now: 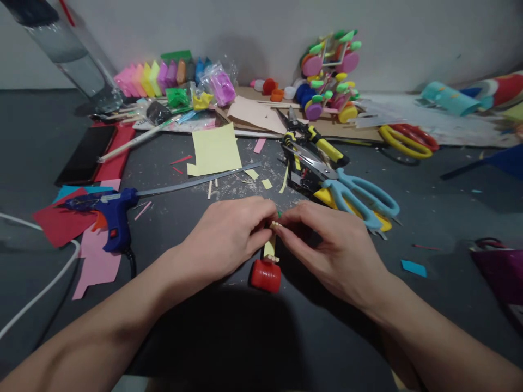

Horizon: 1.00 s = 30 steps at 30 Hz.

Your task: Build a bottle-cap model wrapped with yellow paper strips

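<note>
A small stick piece (276,224) sat pinched between the fingertips of the left hand (241,231) and right hand (333,245), which partly hid it above the counter (229,337). A red cylinder (266,276) lay nearer the wearer; the clear bottle (75,60) was cut off.

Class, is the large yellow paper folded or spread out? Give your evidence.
Spread out: the yellow paper lies flat on the table, its broad face showing, with no fold visible.
</note>
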{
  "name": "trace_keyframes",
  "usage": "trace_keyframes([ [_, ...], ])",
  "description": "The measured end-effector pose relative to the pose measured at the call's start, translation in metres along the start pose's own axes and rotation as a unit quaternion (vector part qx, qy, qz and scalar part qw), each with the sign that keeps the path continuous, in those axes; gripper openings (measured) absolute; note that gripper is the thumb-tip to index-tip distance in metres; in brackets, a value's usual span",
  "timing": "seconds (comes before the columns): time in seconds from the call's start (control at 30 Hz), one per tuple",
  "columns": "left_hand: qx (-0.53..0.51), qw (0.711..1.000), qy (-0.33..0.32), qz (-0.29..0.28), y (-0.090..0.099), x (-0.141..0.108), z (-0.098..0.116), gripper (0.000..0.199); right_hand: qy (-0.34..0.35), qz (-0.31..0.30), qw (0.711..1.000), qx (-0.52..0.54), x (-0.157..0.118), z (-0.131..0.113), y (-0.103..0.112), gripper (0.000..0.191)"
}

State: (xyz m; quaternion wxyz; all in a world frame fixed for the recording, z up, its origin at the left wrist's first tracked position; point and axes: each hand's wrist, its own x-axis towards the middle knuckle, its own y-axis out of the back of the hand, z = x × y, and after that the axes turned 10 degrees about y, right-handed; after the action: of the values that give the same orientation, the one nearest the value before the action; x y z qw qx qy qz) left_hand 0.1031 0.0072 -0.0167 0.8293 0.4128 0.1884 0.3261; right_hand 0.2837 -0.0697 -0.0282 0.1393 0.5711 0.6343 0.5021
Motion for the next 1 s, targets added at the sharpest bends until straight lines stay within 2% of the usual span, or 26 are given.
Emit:
trace_keyframes([
  [0.1,-0.005,1.000,-0.008,0.004,0.000,0.000,-0.001,0.006,0.001,-0.001,1.000,0.007,0.000,0.000,0.001,0.013],
  [0.23,-0.013,1.000,-0.008,0.003,0.000,0.000,-0.002,0.010,-0.025,0.002,0.998,0.051,0.003,-0.001,0.004,0.014],
  [0.4,-0.033,0.999,0.006,-0.001,-0.001,0.001,-0.001,0.007,-0.060,0.061,0.993,0.083,0.008,0.007,0.016,0.017],
  [0.47,-0.040,0.999,0.011,-0.001,-0.001,0.001,-0.001,0.007,-0.057,0.029,0.994,0.088,0.007,0.012,0.019,0.015],
  [0.57,-0.044,0.999,0.021,-0.002,0.000,0.002,0.000,0.008,-0.024,-0.050,0.995,0.081,0.005,0.017,0.019,0.012],
  [0.63,-0.046,0.999,0.029,-0.004,0.001,0.002,0.000,0.007,-0.007,-0.072,0.996,0.060,0.003,0.018,0.015,0.011],
  [0.9,-0.066,0.997,0.032,-0.015,0.001,0.004,0.001,0.009,0.063,-0.060,0.995,-0.053,-0.001,0.016,0.003,0.015],
  [1.0,-0.073,0.997,0.036,-0.019,0.002,0.005,0.001,0.010,0.070,-0.054,0.992,-0.088,-0.001,0.014,0.000,0.017],
])
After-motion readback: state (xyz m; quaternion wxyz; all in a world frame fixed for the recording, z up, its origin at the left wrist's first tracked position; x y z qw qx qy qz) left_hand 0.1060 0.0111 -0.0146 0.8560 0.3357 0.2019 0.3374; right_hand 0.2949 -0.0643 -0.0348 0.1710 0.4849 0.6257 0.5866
